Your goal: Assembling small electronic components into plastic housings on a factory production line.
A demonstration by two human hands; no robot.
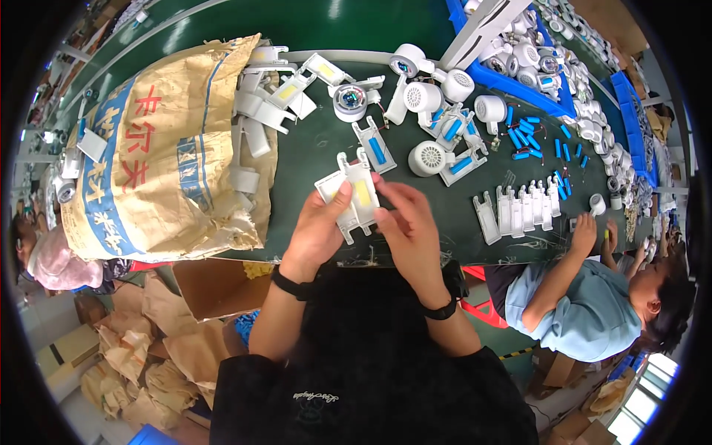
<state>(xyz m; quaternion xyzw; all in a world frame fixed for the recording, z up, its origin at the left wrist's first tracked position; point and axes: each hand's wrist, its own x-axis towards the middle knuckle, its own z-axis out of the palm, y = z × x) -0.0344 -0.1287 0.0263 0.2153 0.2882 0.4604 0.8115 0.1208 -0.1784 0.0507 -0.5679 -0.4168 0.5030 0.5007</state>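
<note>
My left hand (315,230) is closed on two overlapping white plastic lamp panels (361,174), its thumb lying across the front one. A yellow strip shows on that front panel, and small prongs stick out at its ends. My right hand (411,230) pinches the panel's right edge between thumb and fingers. Just beyond the hands, a white housing with a blue battery (377,150) lies on the dark green table (311,156). Close behind it is a round lamp head with a clear lens (350,100).
A printed paper sack (163,156) spills white panels at the left. Round white lamp heads (423,96), loose blue batteries (526,137) and a row of white housings (519,210) lie at the right. Blue bins (512,81) stand beyond; a co-worker (578,304) sits right.
</note>
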